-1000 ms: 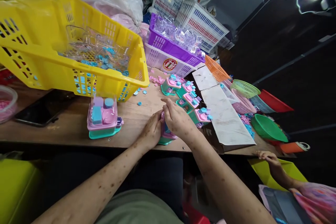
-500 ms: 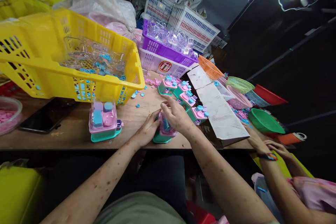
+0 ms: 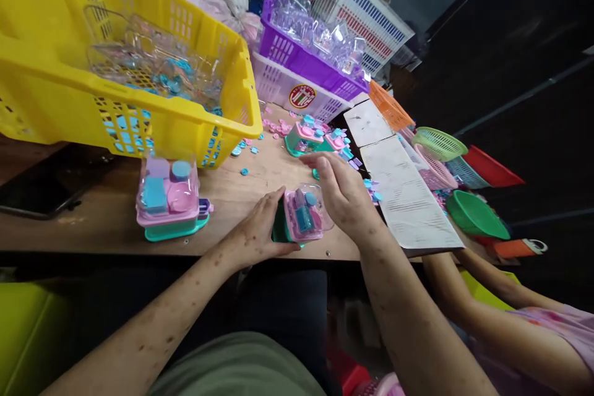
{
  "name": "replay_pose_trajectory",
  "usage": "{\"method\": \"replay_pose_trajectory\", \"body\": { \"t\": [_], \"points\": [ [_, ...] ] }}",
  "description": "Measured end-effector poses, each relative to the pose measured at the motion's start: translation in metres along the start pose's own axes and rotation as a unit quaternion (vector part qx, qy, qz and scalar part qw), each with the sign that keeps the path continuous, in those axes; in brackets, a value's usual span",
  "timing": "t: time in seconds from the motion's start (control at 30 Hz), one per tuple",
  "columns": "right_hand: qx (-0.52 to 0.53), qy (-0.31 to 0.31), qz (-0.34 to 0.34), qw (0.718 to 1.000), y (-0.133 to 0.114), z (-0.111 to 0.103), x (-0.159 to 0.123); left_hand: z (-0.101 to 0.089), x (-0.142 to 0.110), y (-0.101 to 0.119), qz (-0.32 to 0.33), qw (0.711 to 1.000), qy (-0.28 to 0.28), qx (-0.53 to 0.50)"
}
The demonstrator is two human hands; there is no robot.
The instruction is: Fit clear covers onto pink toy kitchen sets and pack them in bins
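Observation:
A small toy kitchen set, with a green base, pink top and blue and purple parts under a clear cover, sits tilted at the table's front edge. My left hand grips its green base from the left, thumb in front and fingers behind. Just right of the toy, my right hand is open with fingers stretched out; whether its palm touches the clear cover I cannot tell. A similar covered toy stands to the left. Behind my right hand are several uncovered toys, partly hidden.
A yellow basket with clear covers and blue pieces stands at back left. A purple basket of clear covers rests on a white crate. Loose pieces lie on the table. White cardboard borders the right side, near a co-worker's arms.
My left hand has turned the toy so its top faces right. My right hand has lifted off the top and moved right. The view has shifted slightly.

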State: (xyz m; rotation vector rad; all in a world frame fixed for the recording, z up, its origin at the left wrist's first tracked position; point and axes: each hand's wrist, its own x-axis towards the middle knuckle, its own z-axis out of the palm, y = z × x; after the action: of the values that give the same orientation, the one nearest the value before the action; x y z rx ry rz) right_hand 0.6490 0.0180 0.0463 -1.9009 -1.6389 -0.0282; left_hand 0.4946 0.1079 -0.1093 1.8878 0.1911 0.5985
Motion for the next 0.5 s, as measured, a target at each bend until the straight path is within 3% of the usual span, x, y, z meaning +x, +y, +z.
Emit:
{"method": "replay_pose_trajectory", "body": {
  "t": [0.13, 0.27, 0.5],
  "points": [
    [-0.095, -0.136, -0.002, 0.986, -0.007, 0.016, 0.024, -0.001, 0.003, 0.001, -0.002, 1.000, 0.009, -0.018],
    [-0.182, -0.265, 0.065, 0.945, -0.016, 0.030, 0.030, -0.001, 0.004, 0.004, -0.004, 1.000, 0.004, -0.022],
    [-0.283, -0.270, 0.122, 0.912, -0.028, 0.034, 0.028, -0.003, 0.005, 0.002, 0.023, 0.999, -0.010, -0.029]
  ]
}}
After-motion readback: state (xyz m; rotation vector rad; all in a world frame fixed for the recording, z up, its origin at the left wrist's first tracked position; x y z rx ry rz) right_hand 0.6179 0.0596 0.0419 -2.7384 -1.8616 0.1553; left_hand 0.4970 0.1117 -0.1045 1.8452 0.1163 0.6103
